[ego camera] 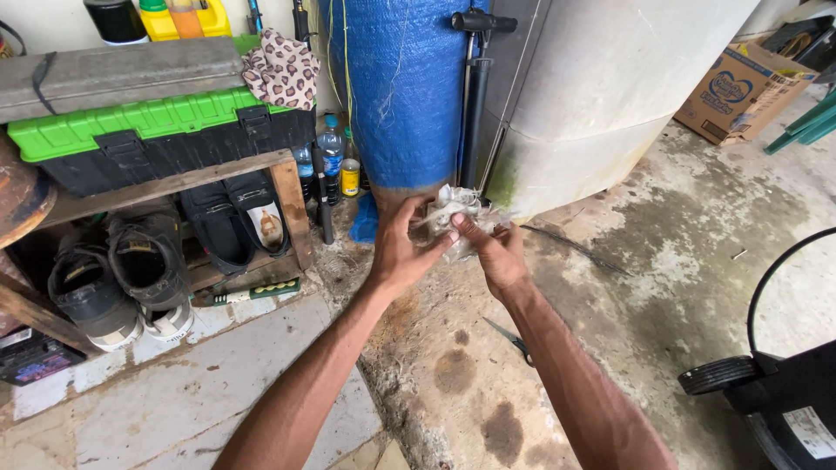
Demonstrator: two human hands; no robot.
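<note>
Showing two hands (401, 248) (498, 254), one crumpled plastic wad (457, 209), one scissors (514, 339), three bottles (329, 150), four shoes (148, 265), one toolbox (148, 139).

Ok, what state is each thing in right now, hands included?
left hand: closed on the crumpled plastic bag
right hand: closed on the bag from the other side
crumpled plastic bag: bunched up, held off the floor
scissors: lying on the concrete floor, untouched
toolbox: lid shut, on the wooden shelf
shoes: stowed under the shelf
pump: upright against the blue-wrapped column
</note>
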